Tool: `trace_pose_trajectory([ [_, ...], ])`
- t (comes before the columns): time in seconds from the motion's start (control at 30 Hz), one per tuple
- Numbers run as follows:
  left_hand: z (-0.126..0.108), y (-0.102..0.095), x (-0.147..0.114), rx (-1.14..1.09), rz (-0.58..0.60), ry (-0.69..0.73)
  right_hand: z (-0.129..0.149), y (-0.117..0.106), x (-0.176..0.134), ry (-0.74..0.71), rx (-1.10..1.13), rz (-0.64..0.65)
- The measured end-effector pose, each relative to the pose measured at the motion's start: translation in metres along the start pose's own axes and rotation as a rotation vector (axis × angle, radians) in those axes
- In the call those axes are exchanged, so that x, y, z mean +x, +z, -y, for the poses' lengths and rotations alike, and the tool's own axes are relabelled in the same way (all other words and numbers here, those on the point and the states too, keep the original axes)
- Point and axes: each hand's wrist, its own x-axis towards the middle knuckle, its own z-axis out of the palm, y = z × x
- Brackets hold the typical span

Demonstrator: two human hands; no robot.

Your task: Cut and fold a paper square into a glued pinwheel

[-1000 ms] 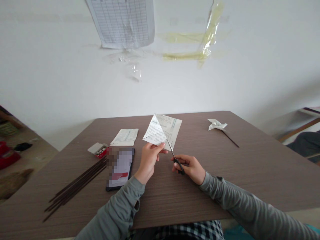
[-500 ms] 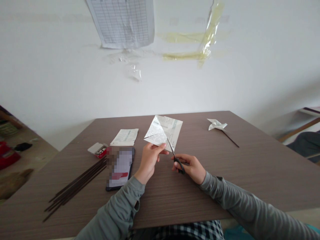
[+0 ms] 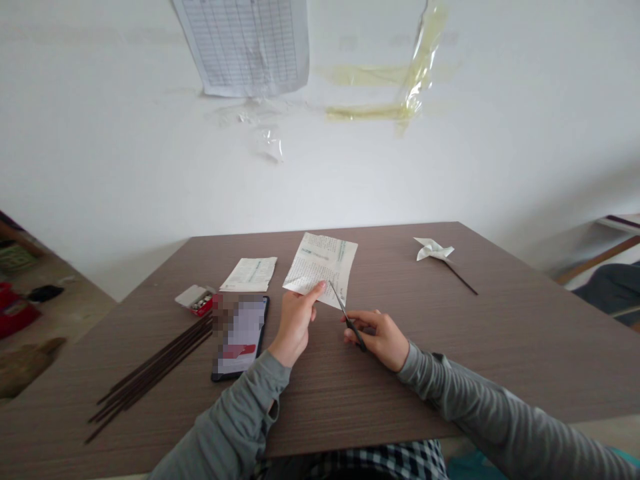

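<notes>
My left hand [image 3: 294, 325] pinches the near left edge of a square sheet of printed paper [image 3: 323, 259], thumb on top and fingers beneath. The sheet is tilted up above the table. In my right hand [image 3: 381, 339] is a pair of scissors [image 3: 353, 328] with black handles. Their narrow blades point up and left, at the sheet's near right corner, and look almost closed. Whether the paper lies between the blades I cannot tell.
On the brown table [image 3: 500, 353] lie more printed paper squares [image 3: 249, 275], a small red-and-white box [image 3: 199, 300] of small items, several thin dark sticks [image 3: 155, 370] and a phone [image 3: 241, 340]. A paper pinwheel [image 3: 434, 250] on a stick lies right. A wall stands behind.
The paper has shifted slightly left and lies flatter, its folded-looking left part no longer raised. The scissors' tip has moved a little left and the blades look more closed.
</notes>
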Motion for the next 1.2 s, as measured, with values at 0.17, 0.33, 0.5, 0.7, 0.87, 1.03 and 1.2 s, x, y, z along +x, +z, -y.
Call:
trace_pose_trajectory([
  [0.17,0.003,0.0,0.001,-0.003,-0.004,0.026,-0.001,0.0,-0.001,0.009,-0.014,0.007],
  [0.33,0.002,0.0,0.0,0.022,-0.012,0.019,-0.006,0.001,0.0,0.032,0.026,0.012],
  [0.5,-0.001,0.002,-0.003,0.015,-0.016,0.017,-0.009,0.003,0.001,0.049,0.046,0.023],
  [0.7,-0.003,0.003,-0.004,-0.009,-0.026,0.006,-0.013,0.003,0.001,0.045,0.089,0.04],
  [0.87,-0.005,0.005,-0.005,-0.026,-0.037,0.004,-0.014,0.005,0.002,0.057,0.108,0.044],
  [1.03,-0.006,0.006,-0.005,-0.027,-0.043,-0.01,-0.007,0.004,0.0,0.06,0.114,0.029],
  [1.2,-0.004,0.005,-0.006,-0.016,-0.015,-0.011,-0.006,0.003,-0.001,0.056,0.106,0.02],
])
